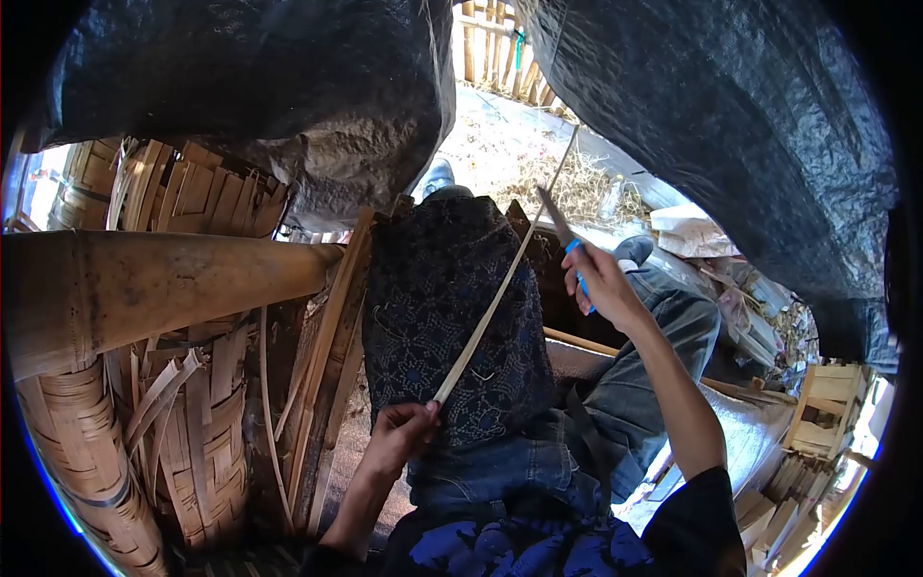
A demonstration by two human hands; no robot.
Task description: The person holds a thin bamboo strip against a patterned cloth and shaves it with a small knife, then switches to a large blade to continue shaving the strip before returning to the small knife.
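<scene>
My left hand (402,433) pinches the near end of a long, thin bamboo strip (478,330). From there the strip slants up and away to the right, past my knee. A dark patterned cloth (447,308) covers my left thigh beneath it. In my right hand (608,284) is a knife (567,236) with a blue handle, my fingers wrapped round it. Its blade points up and to the left, and the tip overlaps the strip in this view.
On the left, a thick bamboo pole (173,288) juts in above woven bamboo baskets (87,462). Black plastic sheeting (721,106) hangs overhead on both sides. Shavings (577,188) litter the ground ahead. A small wooden crate (825,409) stands at the right.
</scene>
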